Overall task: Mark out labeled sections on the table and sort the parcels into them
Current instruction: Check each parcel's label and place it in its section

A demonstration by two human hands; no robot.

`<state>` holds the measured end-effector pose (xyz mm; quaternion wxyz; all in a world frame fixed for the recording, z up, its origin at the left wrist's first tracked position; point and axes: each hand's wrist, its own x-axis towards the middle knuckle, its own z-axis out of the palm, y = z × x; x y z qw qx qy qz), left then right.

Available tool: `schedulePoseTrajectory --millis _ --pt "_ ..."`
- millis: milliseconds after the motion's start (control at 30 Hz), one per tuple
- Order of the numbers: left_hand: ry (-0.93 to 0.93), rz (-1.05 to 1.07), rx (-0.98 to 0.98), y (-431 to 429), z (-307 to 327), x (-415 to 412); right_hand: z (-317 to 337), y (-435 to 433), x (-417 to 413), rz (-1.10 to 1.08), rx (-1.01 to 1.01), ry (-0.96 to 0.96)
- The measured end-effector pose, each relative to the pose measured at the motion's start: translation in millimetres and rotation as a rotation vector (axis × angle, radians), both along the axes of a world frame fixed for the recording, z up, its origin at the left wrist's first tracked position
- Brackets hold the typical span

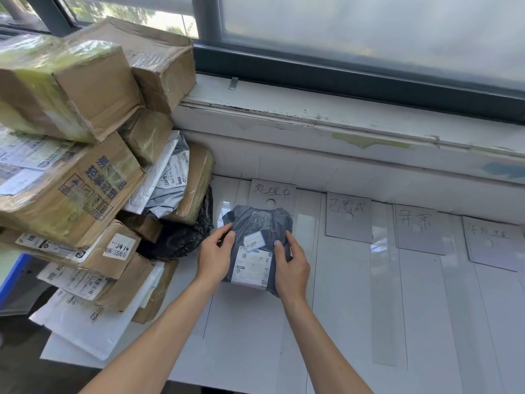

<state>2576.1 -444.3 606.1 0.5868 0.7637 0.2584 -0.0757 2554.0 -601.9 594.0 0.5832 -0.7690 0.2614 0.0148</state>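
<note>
Holding the parcel by its two side edges, the left grip and right grip each pinch the grey bag between thumb and fingers. It is at the centre of the frame, in the first section, with its far edge over the card. Whether it rests on the worktop I cannot tell. To do this well, I would check its sticker against the card's writing, then lay it flat just below the card and inside the lines, so the writing shows. Toward the right, the other cards head their own sections. Unsorted parcels sit in the pile at left.
</note>
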Motion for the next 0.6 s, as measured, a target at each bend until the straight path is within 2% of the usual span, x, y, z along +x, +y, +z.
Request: schedulePoseTrajectory --millis 400,600 --pt "0.062 -0.155 0.08 -9 1 1 -4 16 1 0.082 -0.014 0.119" --pt "0.081 -0.254 0.21 -4 14 4 11 7 5 0.173 -0.059 0.143"
